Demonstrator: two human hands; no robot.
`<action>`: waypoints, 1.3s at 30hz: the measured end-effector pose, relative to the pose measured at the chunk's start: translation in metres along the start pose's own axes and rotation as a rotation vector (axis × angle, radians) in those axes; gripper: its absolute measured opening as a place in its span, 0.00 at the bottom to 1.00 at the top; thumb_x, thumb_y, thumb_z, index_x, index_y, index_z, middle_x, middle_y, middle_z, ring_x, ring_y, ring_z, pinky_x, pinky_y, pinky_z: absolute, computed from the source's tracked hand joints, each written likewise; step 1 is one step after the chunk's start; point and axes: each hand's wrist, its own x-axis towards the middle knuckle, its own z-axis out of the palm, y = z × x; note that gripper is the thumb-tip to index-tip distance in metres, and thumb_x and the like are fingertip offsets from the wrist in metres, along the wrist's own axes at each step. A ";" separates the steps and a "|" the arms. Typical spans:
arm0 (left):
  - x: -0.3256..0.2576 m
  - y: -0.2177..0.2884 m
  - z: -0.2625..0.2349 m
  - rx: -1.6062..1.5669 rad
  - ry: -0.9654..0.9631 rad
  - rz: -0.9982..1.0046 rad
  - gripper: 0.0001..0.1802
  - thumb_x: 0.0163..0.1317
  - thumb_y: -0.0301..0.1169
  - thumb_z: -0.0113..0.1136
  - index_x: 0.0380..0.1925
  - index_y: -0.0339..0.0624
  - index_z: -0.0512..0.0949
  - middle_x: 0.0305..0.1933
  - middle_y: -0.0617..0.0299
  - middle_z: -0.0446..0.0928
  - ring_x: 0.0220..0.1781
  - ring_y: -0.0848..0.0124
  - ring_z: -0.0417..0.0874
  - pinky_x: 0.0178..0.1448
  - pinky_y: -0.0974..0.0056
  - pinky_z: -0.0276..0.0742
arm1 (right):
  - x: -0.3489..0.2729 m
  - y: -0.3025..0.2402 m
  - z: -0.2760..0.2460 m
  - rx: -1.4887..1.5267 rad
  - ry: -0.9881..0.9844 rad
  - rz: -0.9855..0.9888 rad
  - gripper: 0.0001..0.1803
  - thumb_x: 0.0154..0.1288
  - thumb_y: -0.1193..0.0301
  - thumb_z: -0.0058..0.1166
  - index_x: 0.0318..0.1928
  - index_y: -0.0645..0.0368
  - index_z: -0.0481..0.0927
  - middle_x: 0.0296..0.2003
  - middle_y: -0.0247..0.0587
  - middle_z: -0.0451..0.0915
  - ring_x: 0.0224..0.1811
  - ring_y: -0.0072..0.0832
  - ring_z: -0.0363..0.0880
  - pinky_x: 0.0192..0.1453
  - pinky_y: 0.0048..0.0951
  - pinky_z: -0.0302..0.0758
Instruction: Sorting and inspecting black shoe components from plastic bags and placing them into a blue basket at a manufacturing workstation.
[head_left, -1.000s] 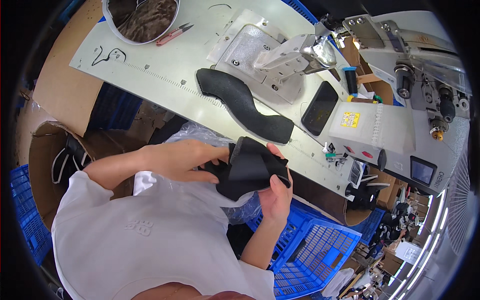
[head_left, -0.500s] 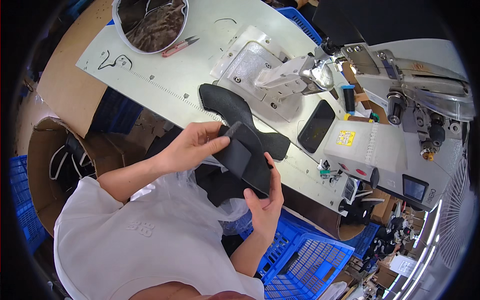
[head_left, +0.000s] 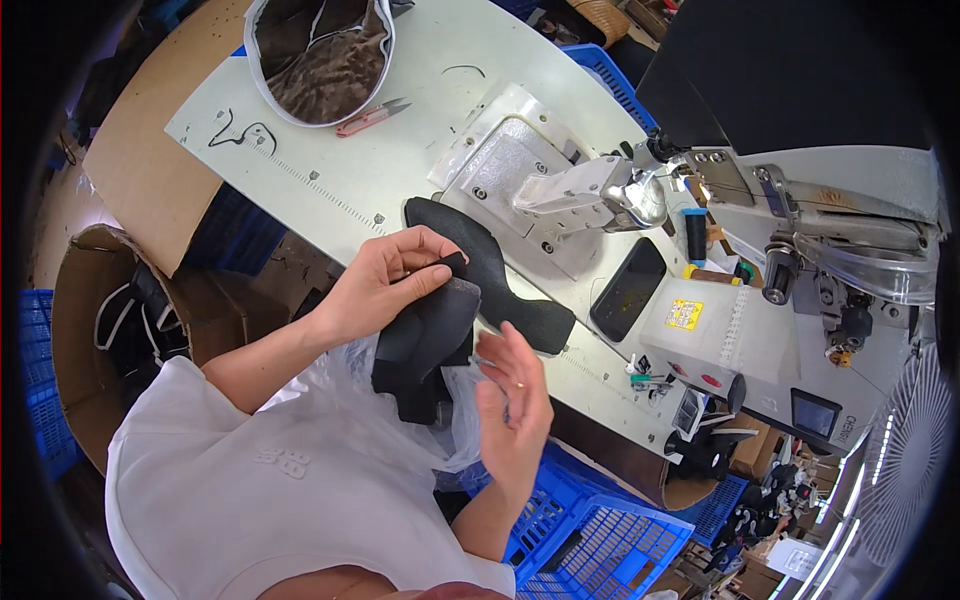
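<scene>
White worktable [head_left: 330, 150] carries the grey sewing machine [head_left: 800, 250], largest item in your view, with a black shaped panel [head_left: 500, 285] lying flat beside its plate. Below the table edge, over clear plastic sheeting [head_left: 455, 410], your left hand [head_left: 385, 285] pinches the top edge of a dark fabric piece [head_left: 425, 340]. Your right hand [head_left: 515, 400] is open, fingers spread, just beside that piece, gripping nothing. Pink thread snips [head_left: 370, 117] lie farther up the table.

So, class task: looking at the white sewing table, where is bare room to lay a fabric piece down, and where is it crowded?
Bare table lies between the pink snips, the metal plate and the ruler edge. It is crowded near the black fabric piece on the table, the phone and the machine head.
</scene>
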 end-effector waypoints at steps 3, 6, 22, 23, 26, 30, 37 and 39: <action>0.001 0.007 0.001 -0.015 -0.035 0.012 0.11 0.73 0.25 0.51 0.51 0.33 0.73 0.46 0.63 0.80 0.46 0.83 0.77 0.51 0.76 0.74 | 0.009 0.006 0.018 -0.006 -0.049 0.052 0.19 0.62 0.77 0.63 0.53 0.70 0.77 0.42 0.46 0.84 0.43 0.26 0.84 0.51 0.26 0.78; 0.003 0.010 -0.001 -0.147 -0.076 -0.021 0.14 0.73 0.24 0.49 0.56 0.33 0.72 0.50 0.61 0.79 0.49 0.80 0.79 0.54 0.75 0.74 | 0.014 0.017 0.023 0.124 0.049 0.125 0.12 0.65 0.78 0.60 0.48 0.69 0.79 0.39 0.42 0.84 0.40 0.20 0.82 0.49 0.23 0.77; 0.004 -0.002 -0.019 0.014 -0.149 -0.061 0.26 0.60 0.13 0.41 0.59 0.35 0.74 0.57 0.58 0.77 0.58 0.73 0.77 0.64 0.67 0.73 | 0.026 0.025 0.023 0.245 0.339 0.237 0.09 0.72 0.73 0.51 0.47 0.66 0.77 0.41 0.42 0.80 0.40 0.20 0.79 0.36 0.22 0.82; 0.004 -0.003 -0.017 0.014 -0.151 -0.062 0.26 0.60 0.13 0.41 0.59 0.35 0.74 0.57 0.58 0.77 0.58 0.73 0.77 0.64 0.67 0.73 | 0.025 0.021 0.027 0.250 0.246 0.252 0.11 0.71 0.73 0.53 0.49 0.67 0.75 0.42 0.42 0.80 0.42 0.21 0.79 0.38 0.24 0.82; 0.000 -0.008 -0.005 -0.086 -0.114 -0.091 0.26 0.60 0.12 0.42 0.59 0.35 0.73 0.57 0.57 0.77 0.58 0.73 0.78 0.62 0.67 0.74 | 0.014 0.031 0.040 0.138 0.009 0.089 0.32 0.65 0.73 0.61 0.66 0.68 0.62 0.51 0.47 0.76 0.50 0.28 0.77 0.48 0.29 0.79; -0.005 -0.010 0.005 -0.083 -0.151 -0.063 0.25 0.60 0.11 0.49 0.59 0.35 0.73 0.57 0.60 0.77 0.61 0.73 0.75 0.66 0.66 0.71 | 0.009 0.021 0.050 -0.133 -0.053 0.168 0.57 0.59 0.77 0.62 0.75 0.65 0.31 0.63 0.59 0.63 0.57 0.37 0.74 0.55 0.32 0.77; 0.002 -0.011 -0.010 0.202 0.052 0.161 0.15 0.63 0.17 0.48 0.47 0.33 0.79 0.51 0.63 0.77 0.52 0.75 0.73 0.67 0.67 0.61 | 0.017 0.015 -0.005 0.626 0.414 0.152 0.26 0.77 0.72 0.38 0.72 0.63 0.57 0.67 0.49 0.68 0.59 0.32 0.77 0.53 0.32 0.79; -0.002 -0.003 -0.004 0.208 -0.024 0.168 0.14 0.64 0.23 0.51 0.49 0.34 0.79 0.51 0.61 0.76 0.54 0.73 0.72 0.69 0.66 0.59 | 0.019 0.019 -0.025 0.874 0.442 0.075 0.25 0.79 0.65 0.40 0.71 0.59 0.59 0.67 0.44 0.68 0.64 0.27 0.73 0.58 0.30 0.76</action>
